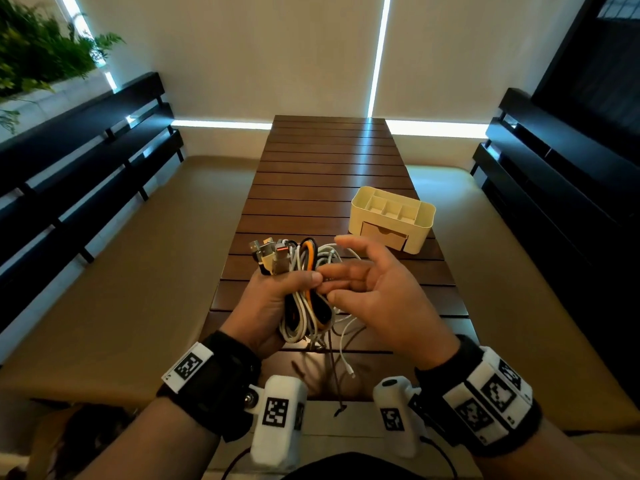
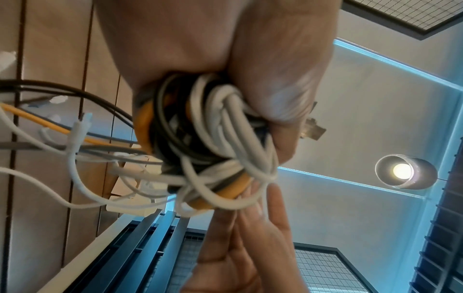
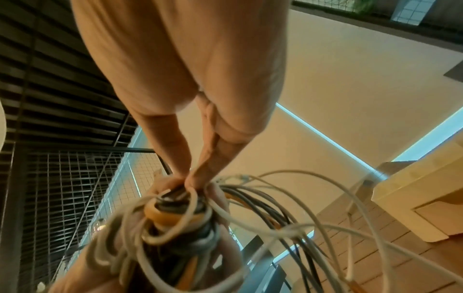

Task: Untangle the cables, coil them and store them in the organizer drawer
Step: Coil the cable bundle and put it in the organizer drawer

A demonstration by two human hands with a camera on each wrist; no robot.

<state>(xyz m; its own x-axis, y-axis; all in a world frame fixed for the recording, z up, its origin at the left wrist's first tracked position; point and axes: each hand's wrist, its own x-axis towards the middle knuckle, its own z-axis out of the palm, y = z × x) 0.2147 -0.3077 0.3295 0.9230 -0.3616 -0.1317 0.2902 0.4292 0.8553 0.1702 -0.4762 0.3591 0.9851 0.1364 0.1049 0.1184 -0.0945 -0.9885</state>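
White, orange, black and grey cables, wound together into one tangled bundle [image 1: 304,289], are held up at the lower centre of the head view, above the near end of the dark brown slatted wooden counter [image 1: 329,168]. The bundle's long axis runs roughly up and down the frame: the metal plug ends fan out at its top left, and loose white and dark strands trail from its bottom toward the counter's near edge. The left hand [image 1: 273,306] is wrapped around the bundle's middle, its fingers curled tightly about the strands, as the left wrist view confirms. The right hand [image 1: 374,292] is set just to the right of the bundle, palm turned inward and fingers mostly extended; in the right wrist view its fingertips [image 3: 198,178] are pressed together at the bundle's edge, apparently pinching a strand there, though exactly which strand cannot be told.

The cream plastic desk organizer with open top compartments [image 1: 426,216] stands on the counter in the centre right of the frame, beyond the hands and on the right hand's side. Its small front drawer [image 1: 382,235] is seen closed and faces the person. The right hand is judged the nearer one for opening it, once strands have been drawn out rightward from the held bundle.
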